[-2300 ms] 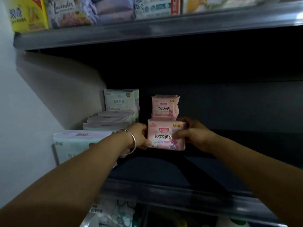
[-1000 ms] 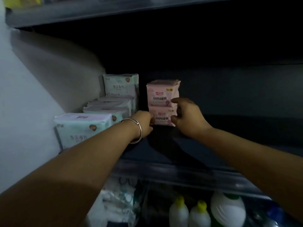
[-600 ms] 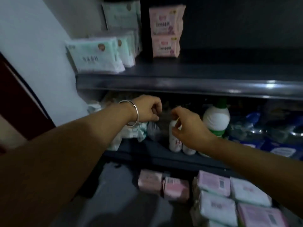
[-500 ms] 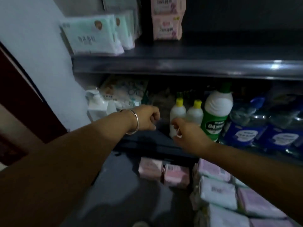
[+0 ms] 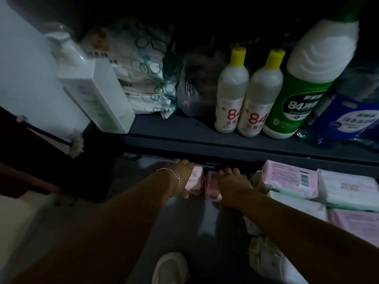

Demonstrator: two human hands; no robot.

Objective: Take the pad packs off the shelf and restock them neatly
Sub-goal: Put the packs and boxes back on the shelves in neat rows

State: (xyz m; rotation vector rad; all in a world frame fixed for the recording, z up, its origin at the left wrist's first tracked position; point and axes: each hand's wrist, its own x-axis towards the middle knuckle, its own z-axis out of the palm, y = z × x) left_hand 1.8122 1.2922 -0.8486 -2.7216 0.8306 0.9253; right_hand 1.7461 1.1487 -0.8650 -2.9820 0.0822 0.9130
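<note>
Two hands reached down to the floor below the lowest shelf (image 5: 225,140), each on a small pink pad pack. Nearest the viewer, a pale shoe (image 5: 170,267) showed at the bottom edge on the dark floor. The left hand (image 5: 182,171), with a thin metal bangle (image 5: 174,177) at its wrist, lay over the left pink pack (image 5: 194,179), fingers bent down over its top edge; whether they fully clasped it could not be told. The right hand (image 5: 233,181) curled over the top of the right pink pack (image 5: 212,185), whose barcode showed beside the fingers. Both packs stood side by side, touching or nearly so, just under the shelf's front lip. To the right of the right hand, more pad packs (image 5: 291,179) in pink, white and pale green lay stacked flat on the floor, close against that wrist. Farther back, on the shelf above, stood two white bottles with yellow caps (image 5: 231,95), a bigger green-labelled 84 disinfectant bottle (image 5: 303,95) beside them, blue-labelled jugs (image 5: 348,119) at far right, a crumpled clear plastic bag (image 5: 194,91), hexagon-patterned packs (image 5: 147,78) and a white pump bottle boxed in clear plastic (image 5: 96,93) at left.
</note>
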